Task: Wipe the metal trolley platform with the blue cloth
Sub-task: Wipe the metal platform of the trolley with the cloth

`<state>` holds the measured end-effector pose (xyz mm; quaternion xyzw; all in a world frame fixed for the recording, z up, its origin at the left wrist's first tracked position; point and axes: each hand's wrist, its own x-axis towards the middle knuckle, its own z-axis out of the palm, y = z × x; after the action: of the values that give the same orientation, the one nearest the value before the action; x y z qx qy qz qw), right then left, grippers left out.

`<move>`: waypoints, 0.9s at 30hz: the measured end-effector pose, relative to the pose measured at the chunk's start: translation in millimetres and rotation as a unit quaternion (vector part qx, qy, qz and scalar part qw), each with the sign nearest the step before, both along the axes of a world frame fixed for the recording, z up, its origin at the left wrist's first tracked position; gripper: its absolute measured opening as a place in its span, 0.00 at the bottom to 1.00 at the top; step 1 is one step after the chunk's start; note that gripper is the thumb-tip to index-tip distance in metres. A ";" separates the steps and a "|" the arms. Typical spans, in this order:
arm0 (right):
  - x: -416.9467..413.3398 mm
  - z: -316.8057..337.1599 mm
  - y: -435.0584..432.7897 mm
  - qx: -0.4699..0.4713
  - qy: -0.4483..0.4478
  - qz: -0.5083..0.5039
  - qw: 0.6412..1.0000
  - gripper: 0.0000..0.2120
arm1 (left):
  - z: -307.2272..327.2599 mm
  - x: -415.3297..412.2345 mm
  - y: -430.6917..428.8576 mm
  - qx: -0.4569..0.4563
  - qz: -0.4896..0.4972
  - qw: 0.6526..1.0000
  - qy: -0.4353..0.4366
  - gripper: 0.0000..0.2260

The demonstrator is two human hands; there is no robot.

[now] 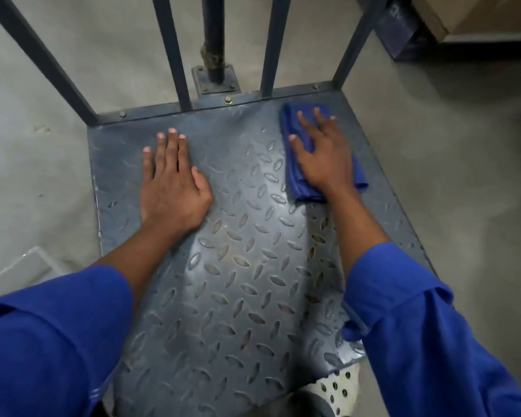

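Observation:
The grey metal trolley platform [238, 266] with a raised diamond tread fills the middle of the view. A folded blue cloth [295, 176] lies on its far right part, near the back rail. My right hand [322, 152] presses flat on the cloth with straight, spread fingers. My left hand [172, 179] rests flat on the bare plate at the far left, fingers straight and together. Both forearms come out of blue sleeves.
Upright dark bars [175, 52] and a black post [212, 37] rise from the platform's back edge. Grey concrete floor [42, 85] surrounds the trolley. A clear plastic lid [27, 266] lies at left. A dark box [403, 28] stands at top right. A white perforated shoe [334, 389] shows at the bottom.

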<state>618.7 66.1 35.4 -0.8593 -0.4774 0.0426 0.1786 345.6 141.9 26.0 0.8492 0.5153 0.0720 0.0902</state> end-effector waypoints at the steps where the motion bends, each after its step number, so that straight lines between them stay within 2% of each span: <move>1: 16.7 -1.7 -3.3 -0.001 0.002 -0.065 0.998 0.29 | 0.5 9.5 -3.8 -0.002 -0.003 1.000 0.001 0.35; 3: 32.2 -0.3 -7.4 0.001 0.012 -0.152 0.988 0.29 | 1.3 30.8 -9.0 -0.007 -0.015 1.000 0.004 0.34; 5: 25.5 1.9 -6.7 -0.001 0.013 -0.162 0.987 0.29 | 2.3 50.7 -9.3 -0.008 -0.032 0.999 0.010 0.34; 9: 6.9 -6.6 -3.8 -0.014 -0.027 -0.015 0.999 0.29 | 0.4 80.4 1.5 0.004 -0.056 0.998 0.025 0.34; 11: 21.1 -7.4 5.3 0.003 -0.024 0.018 1.000 0.29 | -1.5 90.1 8.6 0.011 -0.069 0.997 0.035 0.34; 16: 52.8 -5.6 46.6 -0.005 -0.038 -0.093 0.995 0.30 | -3.7 96.6 15.9 0.013 -0.074 0.996 0.038 0.35; 21: 28.1 -6.1 21.2 0.005 -0.026 -0.113 0.993 0.30 | -1.1 97.1 14.9 0.010 -0.074 0.996 0.045 0.36; 25: 24.3 -9.7 17.8 0.006 -0.007 -0.252 0.968 0.33 | -1.2 96.7 15.7 0.011 -0.077 0.996 0.043 0.36; 27: 30.5 -3.9 36.7 -0.017 0.014 -0.284 0.959 0.33 | -0.6 97.1 14.9 0.012 -0.076 0.996 0.043 0.36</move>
<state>649.2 102.7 31.5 -0.9617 -0.2102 0.0104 0.1754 442.7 156.8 25.4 0.8893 0.4517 0.0345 0.0634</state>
